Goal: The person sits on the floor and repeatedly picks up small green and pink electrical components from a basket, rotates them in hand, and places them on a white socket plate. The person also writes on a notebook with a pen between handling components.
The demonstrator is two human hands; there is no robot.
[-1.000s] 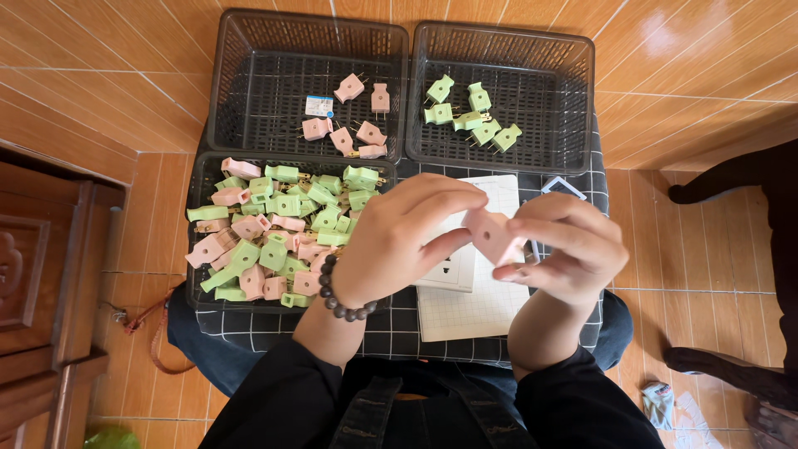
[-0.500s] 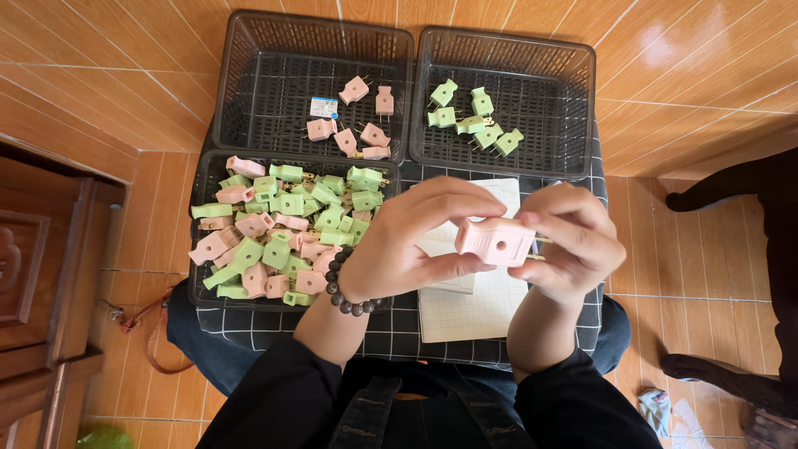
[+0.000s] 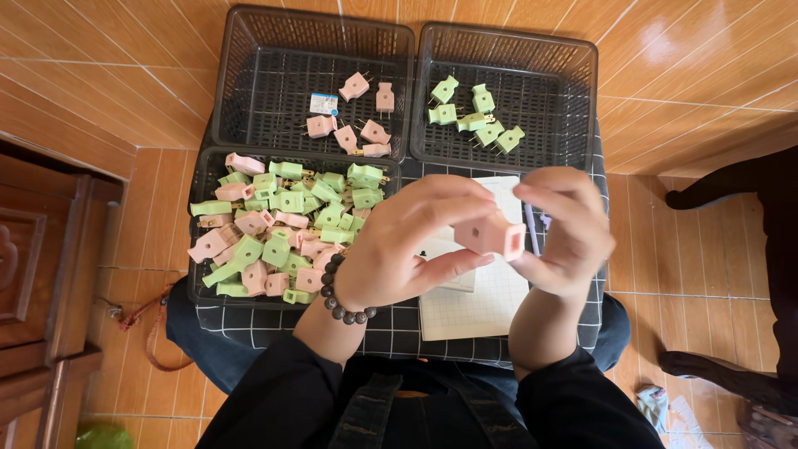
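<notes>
I hold a pink plug (image 3: pixel 490 235) between both hands above my lap. My left hand (image 3: pixel 411 245), with a dark bead bracelet at the wrist, grips its left side. My right hand (image 3: pixel 565 237) pinches its right end. Below them lies a white grid-lined pad (image 3: pixel 478 303) on a checked cloth (image 3: pixel 274 323). To the left, a black basket (image 3: pixel 199 241) holds a heap of mixed pink and green plugs (image 3: pixel 283 229). The far left basket (image 3: pixel 241 83) holds several pink plugs (image 3: pixel 353 125). In the far right basket (image 3: pixel 582 91) lie several green plugs (image 3: pixel 474 116).
A small white and blue card (image 3: pixel 324 103) lies in the far left basket. A dark wooden cabinet (image 3: pixel 41 274) stands at the left. Dark chair or table legs (image 3: pixel 748 183) sit on the tiled floor at the right. Crumpled scraps (image 3: pixel 665 407) lie at the lower right.
The pink plug has been turned in my fingers and lifted slightly, so its end faces right. Both hands stayed together over the pad.
</notes>
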